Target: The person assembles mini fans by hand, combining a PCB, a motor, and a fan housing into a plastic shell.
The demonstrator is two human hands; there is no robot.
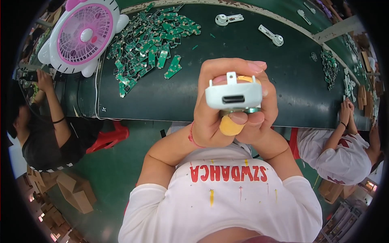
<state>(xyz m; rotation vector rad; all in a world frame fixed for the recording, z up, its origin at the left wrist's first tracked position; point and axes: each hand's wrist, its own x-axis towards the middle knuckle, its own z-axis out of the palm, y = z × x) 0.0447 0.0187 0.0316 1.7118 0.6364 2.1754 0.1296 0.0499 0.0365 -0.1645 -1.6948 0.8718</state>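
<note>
Close in front of me, both hands grip a white plastic housing [216, 93] with a dark oblong slot and small prongs along its top edge. My left hand [206, 117] wraps its left side, wearing a red string bracelet at the wrist. On the other side, my right hand [269, 101] closes round it with fingertips at the underside. Yellow coverings, perhaps finger cots [231, 126], show on some fingers. A bit of green and metal peeks out below the housing; the rest is hidden by my fingers.
A large heap of green circuit boards [142, 44] covers the bench [162, 103] at the far left, by a white-and-pink fan [86, 35]. Two white plastic parts [271, 35] lie at the back. People sit at both sides; a red stool [108, 137] and cardboard boxes [75, 192] stand at the left.
</note>
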